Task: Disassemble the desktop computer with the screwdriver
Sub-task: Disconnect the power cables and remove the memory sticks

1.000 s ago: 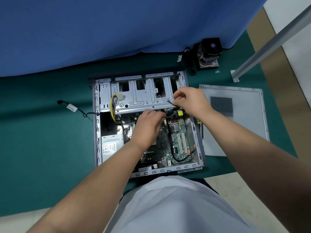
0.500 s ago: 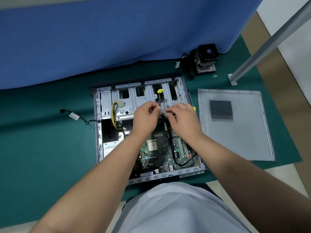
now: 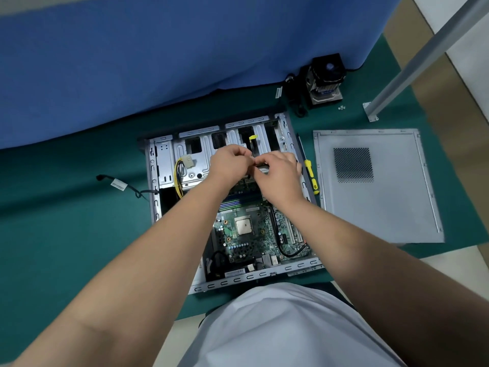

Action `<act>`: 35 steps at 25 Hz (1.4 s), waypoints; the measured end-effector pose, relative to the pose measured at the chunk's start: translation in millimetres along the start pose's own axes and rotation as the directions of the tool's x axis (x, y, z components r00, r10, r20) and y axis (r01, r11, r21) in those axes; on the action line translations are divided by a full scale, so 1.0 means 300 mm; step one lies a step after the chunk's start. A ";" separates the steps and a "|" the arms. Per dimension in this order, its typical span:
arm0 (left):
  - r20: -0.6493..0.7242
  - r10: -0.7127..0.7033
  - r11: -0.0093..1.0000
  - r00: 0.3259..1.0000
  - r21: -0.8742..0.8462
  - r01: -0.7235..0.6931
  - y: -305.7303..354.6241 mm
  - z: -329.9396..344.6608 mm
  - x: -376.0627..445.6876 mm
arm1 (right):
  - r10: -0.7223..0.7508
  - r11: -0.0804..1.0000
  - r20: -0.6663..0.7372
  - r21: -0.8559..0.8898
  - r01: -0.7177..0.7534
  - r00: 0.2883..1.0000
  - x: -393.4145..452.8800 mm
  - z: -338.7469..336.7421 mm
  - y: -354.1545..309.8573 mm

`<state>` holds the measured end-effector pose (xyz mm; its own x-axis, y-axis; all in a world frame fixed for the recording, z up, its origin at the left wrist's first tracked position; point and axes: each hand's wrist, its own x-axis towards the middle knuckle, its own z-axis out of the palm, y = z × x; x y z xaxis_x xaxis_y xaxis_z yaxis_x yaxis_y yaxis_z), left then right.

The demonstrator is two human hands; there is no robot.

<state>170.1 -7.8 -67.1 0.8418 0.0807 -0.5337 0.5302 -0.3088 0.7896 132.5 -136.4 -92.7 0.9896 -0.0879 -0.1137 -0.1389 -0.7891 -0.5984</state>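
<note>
One open computer case (image 3: 156, 181) at centre; one screwdriver (image 3: 310, 172) at its 3 o'clock, beside one side panel (image 3: 397, 207). Left hand (image 3: 229, 163) and right hand (image 3: 280, 176), fingers curled, pinch one yellow-tipped cable (image 3: 253, 144); one cooler (image 3: 325, 80) at 1 o'clock.

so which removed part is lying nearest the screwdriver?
The grey side panel, flat on the green mat right beside the yellow-handled screwdriver. The cooler with its fan sits farther back by the blue curtain; the loose black cable lies left of the case.
</note>
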 end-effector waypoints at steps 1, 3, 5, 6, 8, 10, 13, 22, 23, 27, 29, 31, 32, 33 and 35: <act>-0.005 -0.013 1.000 1.000 -0.007 0.013 0.002 0.002 0.006 | 0.013 1.000 -0.003 -0.015 -0.013 1.000 0.001 0.002 -0.007; 0.001 -0.032 0.999 0.999 0.009 0.032 0.006 -0.004 0.019 | 0.041 0.998 -0.012 -0.040 -0.041 0.999 0.005 0.005 -0.025; 0.014 -0.028 0.996 1.000 0.088 0.026 0.010 -0.019 0.037 | 0.080 0.997 -0.020 -0.020 -0.080 0.997 0.011 0.004 -0.038; 0.008 -0.011 0.991 1.000 0.132 0.010 0.010 -0.029 0.050 | 0.100 0.995 -0.019 -0.013 -0.100 0.995 0.014 0.002 -0.043; -0.028 0.052 0.981 0.998 0.190 -0.046 0.009 -0.050 0.081 | 0.132 0.991 -0.013 -0.022 -0.133 0.991 0.017 0.002 -0.054; -0.073 0.123 0.960 0.990 0.263 -0.100 0.014 -0.072 0.114 | 0.159 0.987 -0.010 -0.027 -0.159 0.987 0.020 0.007 -0.067; -0.028 0.203 0.878 0.979 0.448 -0.169 0.040 -0.084 0.158 | 0.197 0.980 -0.007 -0.009 -0.197 0.980 0.024 0.013 -0.083; 0.068 0.064 0.501 0.996 0.860 -0.091 0.169 0.012 0.195 | 0.188 0.982 0.009 -0.021 -0.188 0.982 0.027 0.013 -0.065; 0.049 0.055 0.521 0.997 0.851 -0.070 0.172 0.019 0.199 | 0.183 0.983 0.009 -0.026 -0.183 0.983 0.026 0.013 -0.062; 0.002 0.042 0.686 0.999 0.727 -0.031 0.167 -0.001 0.234 | 0.117 0.991 0.002 -0.067 -0.116 0.993 0.033 0.007 -0.057; 0.030 0.067 0.719 0.997 0.692 -0.069 0.159 -0.028 0.251 | 0.087 0.993 0.006 -0.083 -0.086 0.996 0.035 0.003 -0.056; 0.104 0.140 0.710 0.985 0.682 -0.173 0.138 -0.059 0.258 | 0.068 0.995 0.022 -0.081 -0.066 0.997 0.037 -0.001 -0.051; 0.148 0.200 0.689 0.969 0.682 -0.246 0.124 -0.075 0.255 | 0.056 0.995 0.034 -0.090 -0.053 0.998 0.040 -0.003 -0.049; 0.189 0.258 0.658 0.947 0.683 -0.316 0.110 -0.088 0.251 | 0.044 0.993 0.048 -0.108 -0.039 0.998 0.043 -0.006 -0.048; 0.260 0.342 0.596 0.903 0.683 -0.422 0.089 -0.107 0.247 | 0.016 0.988 0.083 -0.156 -0.003 0.996 0.057 -0.012 -0.051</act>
<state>249.8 20.2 -75.8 0.9150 -0.2795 -0.2911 -0.1085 -0.8652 0.4896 151.8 -128.0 -82.6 0.9808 -0.0493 -0.1888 -0.1339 -0.8739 -0.4673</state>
